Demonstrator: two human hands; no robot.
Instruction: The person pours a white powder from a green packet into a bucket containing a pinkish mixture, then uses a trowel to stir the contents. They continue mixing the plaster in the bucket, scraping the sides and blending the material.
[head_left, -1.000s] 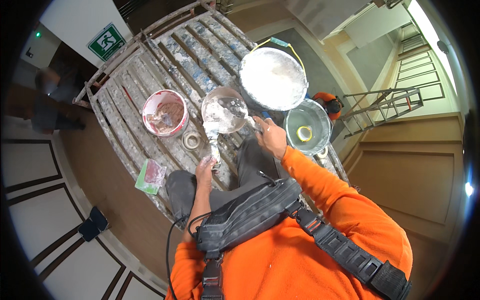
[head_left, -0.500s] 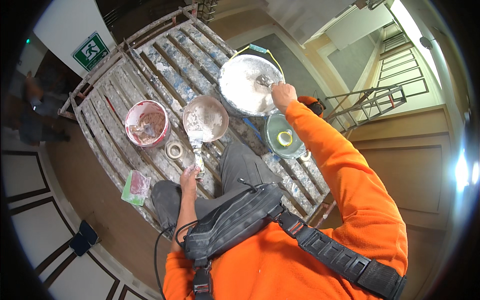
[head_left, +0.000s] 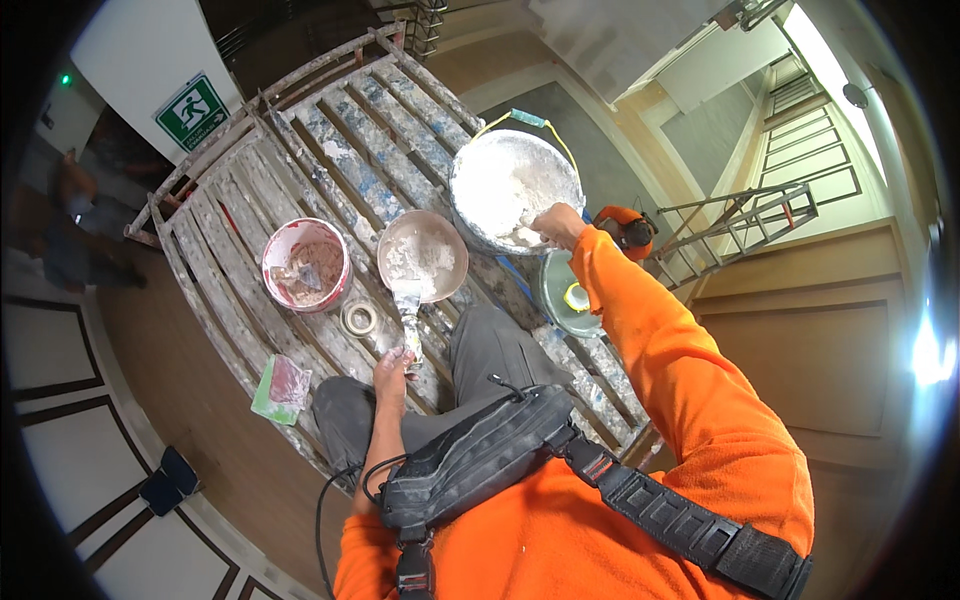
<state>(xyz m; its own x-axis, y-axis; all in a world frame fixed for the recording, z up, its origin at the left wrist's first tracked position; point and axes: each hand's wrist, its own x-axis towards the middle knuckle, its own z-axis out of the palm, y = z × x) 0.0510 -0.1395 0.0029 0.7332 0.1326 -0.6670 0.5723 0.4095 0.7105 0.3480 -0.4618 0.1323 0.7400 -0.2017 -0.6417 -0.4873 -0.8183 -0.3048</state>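
Right hand (head_left: 558,224) reaches out on a stretched arm over the rim of the large white bucket (head_left: 515,190) of plaster; its grip looks curled, but what it pinches cannot be told. Left hand (head_left: 391,368) stays low by the knee, grip pinching the handle of a plaster-caked trowel (head_left: 410,305) whose blade reaches the small bowl (head_left: 422,257) on the scaffold planks (head_left: 330,150).

Panelled beige walls (head_left: 830,360), wood floor (head_left: 215,440), folding ladder (head_left: 745,225)
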